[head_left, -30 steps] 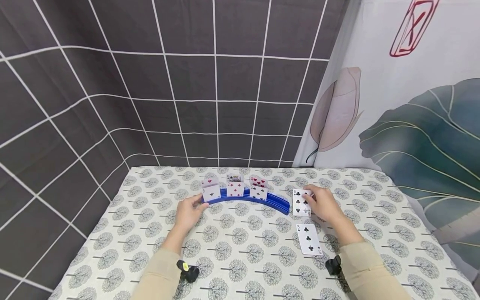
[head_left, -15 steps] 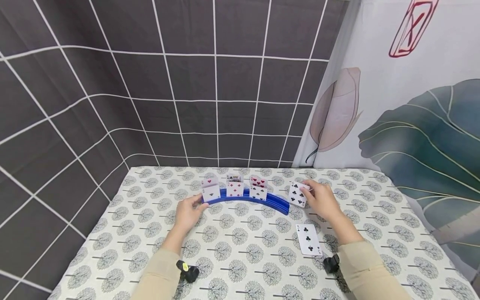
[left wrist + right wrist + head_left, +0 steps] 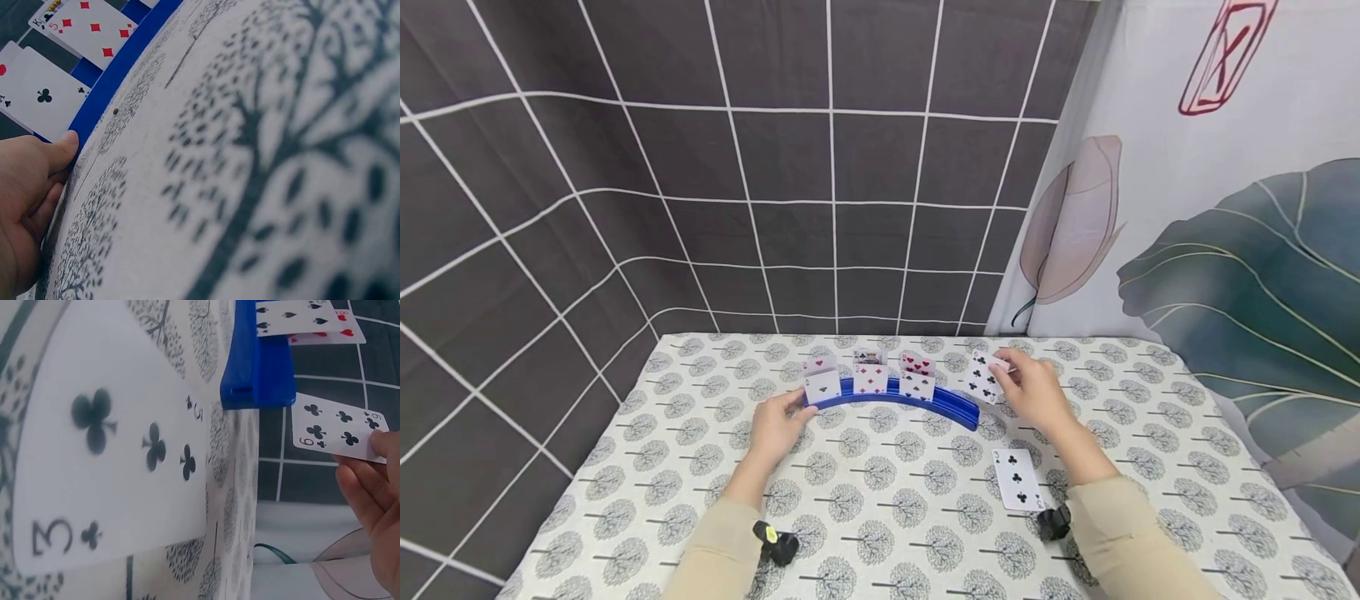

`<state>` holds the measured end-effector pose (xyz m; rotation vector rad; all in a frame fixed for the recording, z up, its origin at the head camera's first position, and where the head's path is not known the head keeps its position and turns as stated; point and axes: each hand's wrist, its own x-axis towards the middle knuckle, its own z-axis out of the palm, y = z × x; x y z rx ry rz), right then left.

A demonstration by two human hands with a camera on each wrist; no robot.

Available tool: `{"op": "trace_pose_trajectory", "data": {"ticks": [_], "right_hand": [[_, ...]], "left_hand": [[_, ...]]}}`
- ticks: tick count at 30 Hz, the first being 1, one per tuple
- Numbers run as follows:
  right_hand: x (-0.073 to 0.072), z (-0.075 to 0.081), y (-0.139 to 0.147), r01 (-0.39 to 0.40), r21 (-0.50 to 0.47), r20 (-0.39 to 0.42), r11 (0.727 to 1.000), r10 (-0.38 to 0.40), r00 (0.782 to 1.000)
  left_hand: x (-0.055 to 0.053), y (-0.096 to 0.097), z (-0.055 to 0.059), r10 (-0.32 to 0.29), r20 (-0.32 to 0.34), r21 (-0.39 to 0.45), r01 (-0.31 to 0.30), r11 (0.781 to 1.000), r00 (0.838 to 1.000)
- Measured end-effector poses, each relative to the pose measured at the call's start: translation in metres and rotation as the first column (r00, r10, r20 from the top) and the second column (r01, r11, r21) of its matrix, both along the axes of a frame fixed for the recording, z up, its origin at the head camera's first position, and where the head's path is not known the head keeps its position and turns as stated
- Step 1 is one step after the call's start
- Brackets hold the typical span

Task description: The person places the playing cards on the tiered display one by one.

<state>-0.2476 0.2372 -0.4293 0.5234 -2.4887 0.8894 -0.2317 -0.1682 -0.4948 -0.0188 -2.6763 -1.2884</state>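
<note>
A curved blue card holder (image 3: 951, 406) stands on the tablecloth, with playing cards upright in its slots. My left hand (image 3: 778, 425) pinches its left end, thumb on the front face, as the left wrist view shows. My right hand (image 3: 1037, 390) holds a six of clubs (image 3: 985, 377) by its right edge between thumb and fingers, raised and tilted. That card is just beyond the holder's right end; its face shows in the right wrist view. On the cloth, near my right wrist, a three of clubs (image 3: 1017, 479) lies face up.
At the holder's left stands an ace of clubs (image 3: 47, 94) before a heart card. A five of diamonds (image 3: 94, 28) fronts a king (image 3: 39, 22) in the middle. To the right, a spade card (image 3: 297, 317) fronts a heart card (image 3: 350, 331). Dark tiled-pattern cloth (image 3: 872, 233) hangs behind the table.
My right hand has lifted the six of clubs and carried it left and away from me, tilting it toward the holder's right end. The left hand and holder have stayed put.
</note>
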Motion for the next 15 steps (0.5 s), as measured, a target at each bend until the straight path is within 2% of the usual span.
{"op": "trace_pose_trajectory", "data": {"ticks": [15], "right_hand": [[-0.002,0.001,-0.017,-0.018,-0.019,-0.03,1.0,0.018,0.999]], "left_hand": [[0.001,0.001,0.002,-0.003,-0.009,0.011,0.003,1.0,1.0]]}}
